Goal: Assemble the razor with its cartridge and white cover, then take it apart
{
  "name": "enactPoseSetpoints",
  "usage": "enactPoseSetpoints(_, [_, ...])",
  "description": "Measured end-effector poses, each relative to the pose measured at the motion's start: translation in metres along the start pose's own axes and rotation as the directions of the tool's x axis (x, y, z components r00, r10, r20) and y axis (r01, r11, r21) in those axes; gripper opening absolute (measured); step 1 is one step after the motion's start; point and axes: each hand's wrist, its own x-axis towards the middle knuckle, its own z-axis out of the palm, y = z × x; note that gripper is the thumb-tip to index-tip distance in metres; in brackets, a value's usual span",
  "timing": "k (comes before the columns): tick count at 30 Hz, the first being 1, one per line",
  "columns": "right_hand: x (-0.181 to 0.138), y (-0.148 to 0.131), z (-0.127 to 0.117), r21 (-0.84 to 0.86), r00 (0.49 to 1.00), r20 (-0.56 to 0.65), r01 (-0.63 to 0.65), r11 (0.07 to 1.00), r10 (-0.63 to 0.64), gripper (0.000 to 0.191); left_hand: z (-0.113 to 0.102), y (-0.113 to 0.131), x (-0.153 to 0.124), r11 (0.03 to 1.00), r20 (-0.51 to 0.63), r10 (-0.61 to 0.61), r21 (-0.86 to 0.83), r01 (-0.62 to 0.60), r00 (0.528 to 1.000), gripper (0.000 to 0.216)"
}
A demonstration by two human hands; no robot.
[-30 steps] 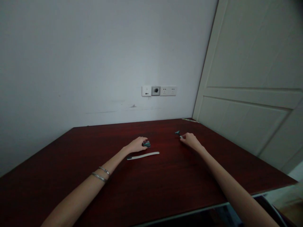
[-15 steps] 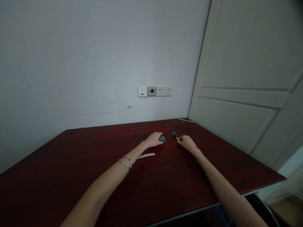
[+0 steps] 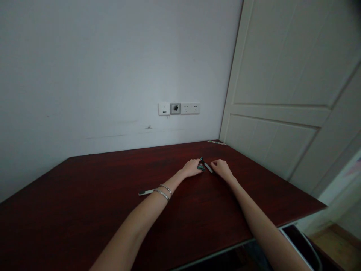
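My left hand (image 3: 192,168) is closed around a small dark-and-teal piece (image 3: 200,167), partly hidden by the fingers. Right by its fingertips is a razor-like tool with a grey handle (image 3: 208,167) and a dark teal head; whether the left fingers touch that head is unclear. My right hand (image 3: 222,168) rests just right of the handle, fingers curled but apart, seemingly not gripping it. A slim whitish strip with a dark end (image 3: 146,192) lies on the table, partly behind my left forearm.
The dark red table (image 3: 98,188) meets a white wall with a row of sockets (image 3: 190,108). A pale panelled door (image 3: 270,131) stands along the right side. A thin pale strip (image 3: 216,142) lies at the far corner. Below the front edge is a dark object (image 3: 299,241).
My left hand has moved right, toward the razor-like tool. The tool has turned and shifted slightly, and my right fingers have come off its handle. The view has shifted a little.
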Motion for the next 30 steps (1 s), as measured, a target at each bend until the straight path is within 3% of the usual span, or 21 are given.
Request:
enactPoseSetpoints(6, [-0.002,-0.001,-0.002,-0.009,1.0,-0.009,-0.012,1.0,0.012,0.033,0.004,0.003,0.0,0.999,0.033,-0.025,0.024,0.024,0.999,0.064])
enactPoseSetpoints(10, [-0.003,-0.005,-0.008,0.004,0.997,-0.082,0.003,1.0,-0.002,0.034,-0.003,0.003,-0.007,0.999,-0.021,0.014,-0.031,-0.015,1.0,0.078])
enactPoseSetpoints(13, [-0.007,-0.016,-0.014,0.024,0.986,-0.136,0.105,0.994,-0.1,0.033,-0.017,-0.01,-0.018,0.997,-0.098,-0.005,-0.074,-0.002,0.995,0.072])
enactPoseSetpoints(16, [-0.02,-0.044,-0.015,0.031,0.95,-0.089,0.303,0.952,-0.3,0.029,-0.037,-0.037,-0.033,0.991,-0.165,-0.072,-0.12,0.052,0.984,0.065])
enactPoseSetpoints(19, [-0.043,-0.086,-0.009,0.083,0.833,0.085,0.541,0.837,-0.547,0.026,-0.054,-0.07,-0.056,0.965,-0.254,-0.195,-0.225,0.139,0.947,0.053])
enactPoseSetpoints(21, [-0.061,-0.114,-0.003,0.138,0.694,0.191,0.681,0.719,-0.694,0.024,-0.062,-0.09,-0.074,0.924,-0.279,-0.307,-0.315,0.216,0.91,0.047])
enactPoseSetpoints(23, [-0.075,-0.138,0.004,0.164,0.567,0.286,0.766,0.622,-0.773,0.023,-0.066,-0.108,-0.094,0.886,-0.297,-0.395,-0.373,0.275,0.869,0.042])
enactPoseSetpoints(25, [-0.084,-0.156,0.011,0.169,0.475,0.359,0.813,0.557,-0.803,0.023,-0.068,-0.123,-0.113,0.857,-0.328,-0.457,-0.413,0.309,0.827,0.036])
enactPoseSetpoints(27, [-0.087,-0.168,0.017,0.164,0.424,0.414,0.836,0.524,-0.806,0.022,-0.068,-0.135,-0.13,0.827,-0.357,-0.515,-0.445,0.343,0.779,0.038])
enactPoseSetpoints(30, [-0.085,-0.178,0.023,0.14,0.407,0.465,0.843,0.519,-0.786,0.02,-0.07,-0.148,-0.149,0.772,-0.379,-0.591,-0.52,0.365,0.712,0.042])
